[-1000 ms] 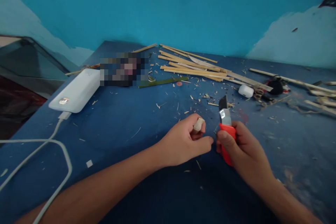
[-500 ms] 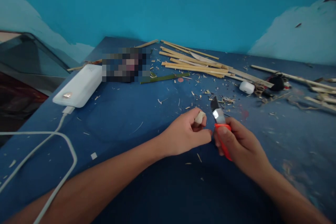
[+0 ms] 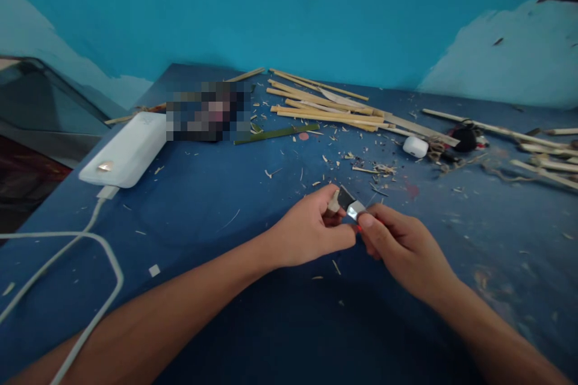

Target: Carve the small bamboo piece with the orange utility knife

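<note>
My left hand (image 3: 311, 231) is closed around a short pale piece of bamboo (image 3: 334, 201), whose end sticks out above the fingers. My right hand (image 3: 400, 249) grips a red-handled utility knife (image 3: 350, 207); most of the handle is hidden in the fist. The knife's dark blade leans left and lies against the bamboo piece. Both hands meet just above a blue table (image 3: 203, 204) strewn with shavings.
A white power bank (image 3: 129, 150) with a white cable (image 3: 90, 240) lies at the left. Several bamboo sticks (image 3: 325, 108) and a green strip (image 3: 277, 133) lie at the back. A white earbud case (image 3: 415, 146) and dark tangled bits (image 3: 463, 138) sit at the right.
My right hand has swung the knife from upright to leaning left, bringing the blade onto the bamboo piece. The hands have closed together.
</note>
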`<state>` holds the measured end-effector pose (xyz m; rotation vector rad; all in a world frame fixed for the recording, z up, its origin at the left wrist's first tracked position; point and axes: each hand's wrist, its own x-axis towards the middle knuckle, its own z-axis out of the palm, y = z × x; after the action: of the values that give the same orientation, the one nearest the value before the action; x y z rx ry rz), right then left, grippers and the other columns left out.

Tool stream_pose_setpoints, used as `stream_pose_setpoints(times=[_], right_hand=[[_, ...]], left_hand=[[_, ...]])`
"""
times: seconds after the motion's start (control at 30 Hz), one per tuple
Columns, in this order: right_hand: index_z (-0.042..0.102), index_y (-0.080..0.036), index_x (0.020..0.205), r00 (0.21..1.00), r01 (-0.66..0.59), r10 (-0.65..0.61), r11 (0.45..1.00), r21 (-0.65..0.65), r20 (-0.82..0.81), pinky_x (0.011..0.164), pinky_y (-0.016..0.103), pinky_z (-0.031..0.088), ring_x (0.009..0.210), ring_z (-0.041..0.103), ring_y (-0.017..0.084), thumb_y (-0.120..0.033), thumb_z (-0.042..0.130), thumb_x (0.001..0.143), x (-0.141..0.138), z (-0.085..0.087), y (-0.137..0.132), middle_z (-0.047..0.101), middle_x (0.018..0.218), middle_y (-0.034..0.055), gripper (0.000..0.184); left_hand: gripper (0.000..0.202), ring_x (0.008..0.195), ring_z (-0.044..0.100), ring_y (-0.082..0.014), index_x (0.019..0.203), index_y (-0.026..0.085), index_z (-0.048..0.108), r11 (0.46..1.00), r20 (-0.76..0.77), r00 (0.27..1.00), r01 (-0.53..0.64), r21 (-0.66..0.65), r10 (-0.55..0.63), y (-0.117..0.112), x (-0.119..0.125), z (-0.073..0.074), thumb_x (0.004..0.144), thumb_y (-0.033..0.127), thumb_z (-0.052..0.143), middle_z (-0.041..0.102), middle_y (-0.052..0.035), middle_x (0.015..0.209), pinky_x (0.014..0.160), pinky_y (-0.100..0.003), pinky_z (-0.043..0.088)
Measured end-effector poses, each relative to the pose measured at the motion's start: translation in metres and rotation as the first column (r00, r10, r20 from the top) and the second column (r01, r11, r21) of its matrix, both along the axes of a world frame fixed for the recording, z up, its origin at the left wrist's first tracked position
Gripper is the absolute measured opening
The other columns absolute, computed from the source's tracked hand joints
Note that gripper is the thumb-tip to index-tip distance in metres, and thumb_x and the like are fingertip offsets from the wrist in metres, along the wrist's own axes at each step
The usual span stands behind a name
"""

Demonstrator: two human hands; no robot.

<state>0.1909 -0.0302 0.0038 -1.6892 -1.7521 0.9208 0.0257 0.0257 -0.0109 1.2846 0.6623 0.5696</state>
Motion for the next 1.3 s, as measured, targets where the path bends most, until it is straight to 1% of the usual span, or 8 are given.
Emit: stream_pose_setpoints(times=[0.13, 0.37, 0.53, 0.7, 0.83, 0.97, 1.1, 1.3], right_hand=[[0.046, -0.021, 0.060, 1.000, 0.011, -0.011, 1.000, -0.029, -0.016, 0.044, 0.024, 0.032, 0.045, 0.045, 0.011, -0.048, 0.040, 0.091, -0.0014, 0.0014, 0.0018, 0.049, 0.049, -0.0027, 0.041], [0.046, -0.021, 0.059, 0.964, 0.220, -0.223, 0.975, -0.032, -0.147, 0.043, 0.024, 0.033, 0.041, 0.045, 0.010, -0.049, 0.041, 0.090, -0.0019, 0.0014, 0.0047, 0.048, 0.047, -0.0036, 0.041], [0.047, -0.020, 0.057, 0.987, 0.145, -0.144, 0.989, 0.010, -0.076, 0.045, 0.023, 0.034, 0.044, 0.045, 0.010, -0.048, 0.040, 0.090, -0.0013, -0.0021, 0.0058, 0.049, 0.048, -0.0024, 0.044], [0.048, -0.020, 0.058, 0.983, 0.162, -0.164, 0.986, -0.039, -0.083, 0.042, 0.022, 0.033, 0.041, 0.045, 0.009, -0.050, 0.041, 0.090, 0.0003, -0.0045, 0.0067, 0.049, 0.048, -0.0029, 0.045], [0.048, -0.020, 0.060, 0.976, 0.166, -0.173, 0.984, -0.062, -0.134, 0.042, 0.021, 0.035, 0.041, 0.047, 0.008, -0.051, 0.041, 0.090, 0.0023, -0.0049, 0.0080, 0.050, 0.049, -0.0035, 0.044], [0.049, -0.019, 0.062, 0.968, 0.183, -0.192, 0.981, -0.066, -0.163, 0.042, 0.021, 0.035, 0.041, 0.047, 0.008, -0.052, 0.042, 0.089, 0.0026, -0.0050, 0.0083, 0.050, 0.050, -0.0037, 0.043], [0.050, -0.019, 0.063, 0.967, 0.185, -0.194, 0.980, -0.071, -0.163, 0.042, 0.021, 0.036, 0.041, 0.048, 0.009, -0.053, 0.042, 0.088, 0.0024, -0.0062, 0.0086, 0.050, 0.051, -0.0033, 0.043], [0.050, -0.019, 0.064, 0.965, 0.188, -0.198, 0.979, -0.073, -0.171, 0.042, 0.021, 0.036, 0.041, 0.048, 0.008, -0.053, 0.042, 0.088, 0.0024, -0.0066, 0.0095, 0.051, 0.052, -0.0035, 0.042]], left_hand=[[0.020, 0.058, 0.037, -0.0066, 0.081, 0.021, 0.038, 1.000, -0.045, 0.999, 0.001, 0.025, 0.000, -0.0006, -0.0003, 0.0039, 0.071, 0.019, 0.056, 0.039, 0.0068, 0.067, 0.053, -0.020, 0.032], [0.022, 0.049, 0.027, -0.0048, 0.079, 0.021, 0.034, 0.995, -0.100, 0.992, -0.065, 0.080, 0.073, 0.0024, 0.0003, 0.0085, 0.075, 0.020, 0.056, 0.029, 0.0101, 0.058, 0.047, -0.018, 0.027], [0.017, 0.055, 0.030, -0.0049, 0.078, 0.020, 0.035, 0.993, -0.093, 0.994, -0.053, 0.104, 0.062, 0.0037, 0.0011, 0.0043, 0.076, 0.017, 0.051, 0.032, 0.0080, 0.064, 0.050, -0.019, 0.028], [0.015, 0.055, 0.030, -0.0054, 0.079, 0.020, 0.036, 0.984, -0.160, 0.986, -0.023, 0.179, 0.052, 0.0048, -0.0001, 0.0061, 0.074, 0.013, 0.049, 0.033, 0.0081, 0.064, 0.051, -0.020, 0.029], [0.014, 0.054, 0.029, -0.0061, 0.082, 0.021, 0.036, 0.987, -0.196, 0.980, -0.012, 0.159, 0.043, 0.0050, -0.0020, 0.0049, 0.077, 0.017, 0.048, 0.032, 0.0080, 0.064, 0.050, -0.020, 0.029], [0.005, 0.054, 0.030, -0.0067, 0.083, 0.022, 0.035, 0.996, -0.118, 0.991, -0.053, 0.065, 0.061, 0.0047, -0.0025, 0.0024, 0.086, 0.021, 0.039, 0.034, 0.0068, 0.064, 0.049, -0.021, 0.028], [0.013, 0.052, 0.030, -0.0063, 0.077, 0.020, 0.034, 0.999, -0.031, 0.998, -0.048, -0.023, 0.047, 0.0058, -0.0010, 0.0019, 0.090, 0.020, 0.031, 0.036, 0.0058, 0.063, 0.046, -0.020, 0.027], [0.017, 0.051, 0.040, -0.0068, 0.083, 0.020, 0.040, 0.994, -0.021, 0.996, -0.085, 0.075, 0.087, 0.0086, 0.0009, -0.0003, 0.093, 0.034, 0.038, 0.043, 0.0055, 0.064, 0.047, -0.021, 0.034]])
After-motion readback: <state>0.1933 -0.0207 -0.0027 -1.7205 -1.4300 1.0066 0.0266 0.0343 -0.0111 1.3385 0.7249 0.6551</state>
